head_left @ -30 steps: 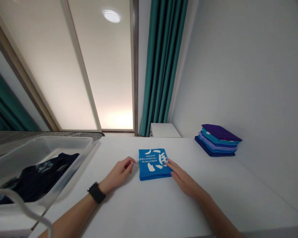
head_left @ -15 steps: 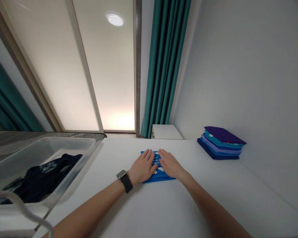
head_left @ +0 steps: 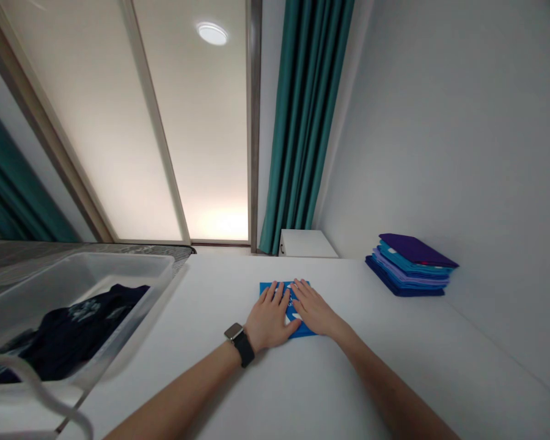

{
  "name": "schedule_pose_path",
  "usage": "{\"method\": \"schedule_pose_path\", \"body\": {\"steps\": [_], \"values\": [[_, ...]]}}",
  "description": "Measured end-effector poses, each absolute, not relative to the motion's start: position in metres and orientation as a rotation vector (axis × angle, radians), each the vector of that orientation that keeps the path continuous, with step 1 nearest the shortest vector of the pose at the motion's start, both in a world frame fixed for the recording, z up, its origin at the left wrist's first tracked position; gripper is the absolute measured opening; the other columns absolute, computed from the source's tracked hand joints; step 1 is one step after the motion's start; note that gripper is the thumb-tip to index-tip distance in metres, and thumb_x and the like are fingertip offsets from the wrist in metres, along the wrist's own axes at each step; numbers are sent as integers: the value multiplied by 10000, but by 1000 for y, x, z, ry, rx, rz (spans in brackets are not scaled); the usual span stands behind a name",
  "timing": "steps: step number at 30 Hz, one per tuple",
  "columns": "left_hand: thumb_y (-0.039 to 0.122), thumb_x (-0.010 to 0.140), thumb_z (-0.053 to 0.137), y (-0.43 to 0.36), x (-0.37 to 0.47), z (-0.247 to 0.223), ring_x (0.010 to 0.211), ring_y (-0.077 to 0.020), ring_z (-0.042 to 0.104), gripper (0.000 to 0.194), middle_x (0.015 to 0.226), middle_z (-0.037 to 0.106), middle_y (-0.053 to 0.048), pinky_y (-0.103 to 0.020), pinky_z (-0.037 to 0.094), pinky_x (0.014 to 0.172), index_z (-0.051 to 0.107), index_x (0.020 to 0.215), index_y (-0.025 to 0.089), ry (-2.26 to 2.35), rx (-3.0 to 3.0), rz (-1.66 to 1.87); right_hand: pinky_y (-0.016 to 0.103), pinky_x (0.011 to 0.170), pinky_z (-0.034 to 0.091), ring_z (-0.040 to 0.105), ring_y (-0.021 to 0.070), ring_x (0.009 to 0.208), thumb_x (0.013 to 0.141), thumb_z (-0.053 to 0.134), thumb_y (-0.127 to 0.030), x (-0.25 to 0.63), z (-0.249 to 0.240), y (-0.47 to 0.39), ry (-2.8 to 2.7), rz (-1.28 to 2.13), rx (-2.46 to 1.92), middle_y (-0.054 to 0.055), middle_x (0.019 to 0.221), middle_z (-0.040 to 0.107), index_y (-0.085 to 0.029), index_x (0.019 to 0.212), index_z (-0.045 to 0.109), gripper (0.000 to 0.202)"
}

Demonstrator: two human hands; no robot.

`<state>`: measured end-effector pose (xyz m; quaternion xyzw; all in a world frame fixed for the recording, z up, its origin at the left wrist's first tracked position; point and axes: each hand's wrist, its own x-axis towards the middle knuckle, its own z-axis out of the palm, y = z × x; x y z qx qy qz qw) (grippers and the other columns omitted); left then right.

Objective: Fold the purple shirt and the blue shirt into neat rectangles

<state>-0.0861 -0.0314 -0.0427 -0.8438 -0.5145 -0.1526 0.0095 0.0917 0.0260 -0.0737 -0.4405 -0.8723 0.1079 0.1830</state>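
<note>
A blue folded piece of clothing [head_left: 303, 330] with white print lies flat on the white table [head_left: 275, 391]. My left hand [head_left: 271, 316] rests palm down on its left part, fingers stretched out and a watch [head_left: 241, 343] on the wrist. Pressed flat on its right part is my right hand [head_left: 315, 308], fingers also extended. Between them a strip of the print shows; the hands cover most of the rest.
At the right, against the wall, stands a stack of folded clothes [head_left: 410, 269] in purple and blues. A translucent plastic bin [head_left: 162, 275] with dark clothes [head_left: 80, 333] sits at the left. A pale curved tube [head_left: 41, 391] crosses the lower left corner.
My left hand has slid a little to the right and nearer me over the blue cloth, covering more of the print. My right hand has shifted only slightly.
</note>
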Motion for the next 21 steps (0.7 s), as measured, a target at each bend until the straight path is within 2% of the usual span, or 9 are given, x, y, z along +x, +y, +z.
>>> {"method": "schedule_pose_path", "body": {"steps": [5,7,9,13,17,21], "values": [[572,970,286,-22,-109,-35,1448,-263,244,671,1541,334,-134,-471,207,1178,370,1466,128,-1660,-2794,-538,480,1185,160,209,217,1449,991,259,-475,106,-73,30,-2178,646,-1353,98,1554,303,-176,1473,371,578],[519,993,265,-12,-132,-34,1441,-239,268,591,1534,359,-107,-481,197,1183,392,1454,171,-1735,-2745,-705,463,1191,153,230,207,1443,969,288,-555,122,-72,33,-2025,772,-1342,85,1550,315,-205,1466,388,616],[465,1001,264,-1,-156,-35,1415,-237,326,552,1507,404,-123,-461,251,1171,420,1434,159,-1828,-2651,-911,461,1186,188,271,210,1429,943,308,-621,140,-73,37,-1835,855,-1341,76,1538,343,-235,1465,391,654],[415,999,250,14,-184,-46,1325,-257,465,525,1429,500,-160,-473,340,1127,471,1383,134,-2021,-2478,-1119,480,1111,362,354,239,1388,935,206,-671,161,-77,48,-1529,962,-1224,78,1528,363,-274,1498,316,698],[389,988,303,10,-172,-42,1357,-252,419,506,1448,481,-147,-483,316,1143,464,1387,122,-1845,-2521,-1106,497,1094,384,360,244,1382,938,153,-654,149,-81,50,-1419,1037,-1210,80,1514,383,-267,1504,304,703],[381,1003,292,-5,-137,-22,1406,-226,341,523,1505,404,-136,-437,272,1171,408,1436,111,-1620,-2662,-874,476,1118,349,365,257,1383,923,179,-685,116,-81,41,-1399,1140,-1192,91,1481,432,-204,1466,397,757]]}}
